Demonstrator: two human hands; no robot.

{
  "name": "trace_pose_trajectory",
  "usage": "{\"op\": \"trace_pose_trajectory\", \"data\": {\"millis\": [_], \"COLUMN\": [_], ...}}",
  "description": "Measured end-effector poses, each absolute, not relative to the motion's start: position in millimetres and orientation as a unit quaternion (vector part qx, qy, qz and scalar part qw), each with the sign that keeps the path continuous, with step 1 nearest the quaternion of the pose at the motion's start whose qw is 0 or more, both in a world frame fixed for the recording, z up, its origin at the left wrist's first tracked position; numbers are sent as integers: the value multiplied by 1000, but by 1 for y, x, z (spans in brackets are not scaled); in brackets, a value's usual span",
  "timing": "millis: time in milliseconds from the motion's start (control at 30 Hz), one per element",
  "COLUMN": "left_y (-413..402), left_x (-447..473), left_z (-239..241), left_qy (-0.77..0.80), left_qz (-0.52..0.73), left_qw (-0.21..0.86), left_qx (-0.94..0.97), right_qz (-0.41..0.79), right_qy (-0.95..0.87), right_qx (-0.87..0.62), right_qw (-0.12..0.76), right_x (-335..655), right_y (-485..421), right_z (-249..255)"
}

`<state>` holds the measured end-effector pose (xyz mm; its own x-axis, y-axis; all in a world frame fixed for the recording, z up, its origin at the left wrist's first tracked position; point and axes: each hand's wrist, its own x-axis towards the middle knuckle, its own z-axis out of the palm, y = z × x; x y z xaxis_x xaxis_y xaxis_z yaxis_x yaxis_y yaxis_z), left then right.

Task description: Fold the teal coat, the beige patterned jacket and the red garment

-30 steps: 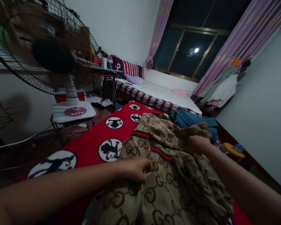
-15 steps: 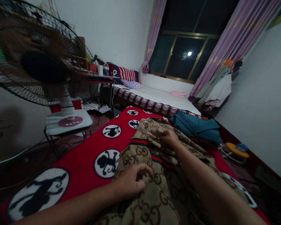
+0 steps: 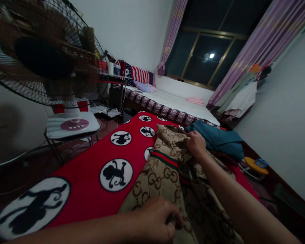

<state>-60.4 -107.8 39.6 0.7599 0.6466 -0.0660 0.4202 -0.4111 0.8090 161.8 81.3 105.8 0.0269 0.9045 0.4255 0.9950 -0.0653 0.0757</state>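
A tan jacket [image 3: 155,179] with a brown letter pattern and green-red-green stripes lies spread on a red blanket [image 3: 88,176] printed with black monkey figures in white circles. My right hand [image 3: 196,144] is closed on the jacket's upper part, fingertips pinching a fold of the cloth. Lower down, near the bottom of the view, my left hand [image 3: 160,220] has its fingers curled and thumb drawn in at the jacket's front edge. The cloth between the hands is partly lifted, with a dark shaded gap. Folded teal cloth [image 3: 216,139] lies just beyond my right hand.
At the left a large fan [image 3: 43,57] stands on a stool [image 3: 53,139]. A bed [image 3: 173,96] with pillows lies under the window. Clothes [image 3: 241,98] hang by the right curtain, and a yellow stool [image 3: 255,165] stands on the floor at right.
My right hand has shifted right and slightly up, drawing the jacket's cloth along. My left hand has moved down and right, and its fingers look more closed. The view has shifted slightly.
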Motion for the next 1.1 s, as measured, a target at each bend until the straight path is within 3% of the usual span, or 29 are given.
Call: {"op": "trace_pose_trajectory", "data": {"millis": [100,233,333,467,700,900,1000,1100], "left_y": [-107,-106,-103,-101,-100,-100,-94,-71], "left_x": [-60,-60,-59,-57,-50,-48,-54,-68], "left_z": [41,39,37,36,30,31,46,62], "left_qy": [331,324,301,318,318,315,310,392], "left_qz": [130,130,144,231,213,191,254,390], "left_qw": [437,443,454,454,445,428,429,343], "left_qx": [826,826,826,799,810,825,809,759], "right_qz": [-128,-57,-53,-117,-34,2,4,-19], "right_qy": [-706,-707,-679,-619,-606,-751,-736,-714], "right_qx": [-677,-697,-727,-764,-783,-660,-677,-698], "right_qw": [164,108,88,144,137,11,12,47], "right_x": [139,126,129,139,136,121,119,112], "right_y": [105,120,118,115,133,143,155,170], "right_z": [106,86,75,79,83,79,85,89]}}
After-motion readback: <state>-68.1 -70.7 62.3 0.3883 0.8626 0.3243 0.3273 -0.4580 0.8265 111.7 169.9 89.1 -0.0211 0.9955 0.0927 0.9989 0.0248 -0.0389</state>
